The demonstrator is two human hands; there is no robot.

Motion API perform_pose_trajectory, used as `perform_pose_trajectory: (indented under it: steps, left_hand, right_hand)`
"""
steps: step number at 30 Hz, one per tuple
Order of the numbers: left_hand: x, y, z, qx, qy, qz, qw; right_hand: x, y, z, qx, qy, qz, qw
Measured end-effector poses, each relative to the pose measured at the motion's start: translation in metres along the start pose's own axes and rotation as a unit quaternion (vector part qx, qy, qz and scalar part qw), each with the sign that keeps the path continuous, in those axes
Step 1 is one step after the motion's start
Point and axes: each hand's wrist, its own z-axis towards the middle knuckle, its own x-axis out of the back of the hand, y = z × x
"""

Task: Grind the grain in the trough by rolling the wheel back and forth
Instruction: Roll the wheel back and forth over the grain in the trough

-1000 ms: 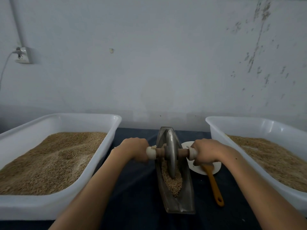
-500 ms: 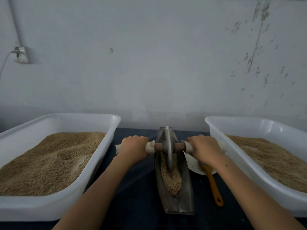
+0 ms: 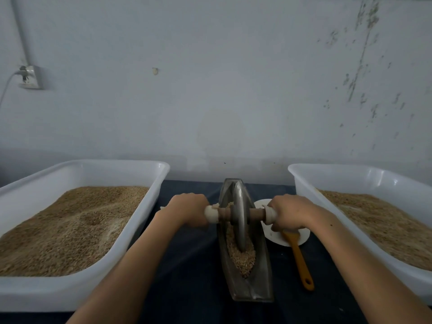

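Wooden axle ends of the grinding wheel [image 3: 240, 216] are gripped by the left hand [image 3: 189, 209] and right hand [image 3: 288, 213], forearms extended over the trough [image 3: 254, 286].

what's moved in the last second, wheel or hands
The wheel rolled away toward the trough's far end, then back toward the person. The left hand and right hand went with it, gripping the axle throughout. The bins, plate and orange spatula did not move.

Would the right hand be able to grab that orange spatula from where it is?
Probably yes: the spatula lies just beneath the right hand, nothing covering its handle. But that hand grips the wheel's axle and must let go first.
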Motion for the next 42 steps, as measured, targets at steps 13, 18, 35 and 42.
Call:
perform_pose_trajectory:
  steps: [13, 18, 35, 42]
  left_hand:
    - [-0.012, 0.004, 0.004, 0.012, 0.169, 0.082, 0.982]
    - [-0.002, -0.001, -0.001, 0.012, 0.008, 0.008, 1.0]
    - [-0.016, 0.0, 0.005, 0.016, 0.172, 0.045, 0.984]
    - [-0.006, 0.001, 0.001, 0.017, 0.068, 0.04, 0.997]
  right_hand:
    - [-0.022, 0.004, 0.011, 0.002, 0.165, -0.013, 0.986]
    - [-0.002, -0.001, 0.003, 0.003, 0.042, -0.038, 0.998]
    - [-0.022, -0.002, 0.008, 0.008, 0.231, -0.015, 0.973]
    - [-0.008, -0.002, 0.002, -0.007, 0.082, -0.033, 0.996]
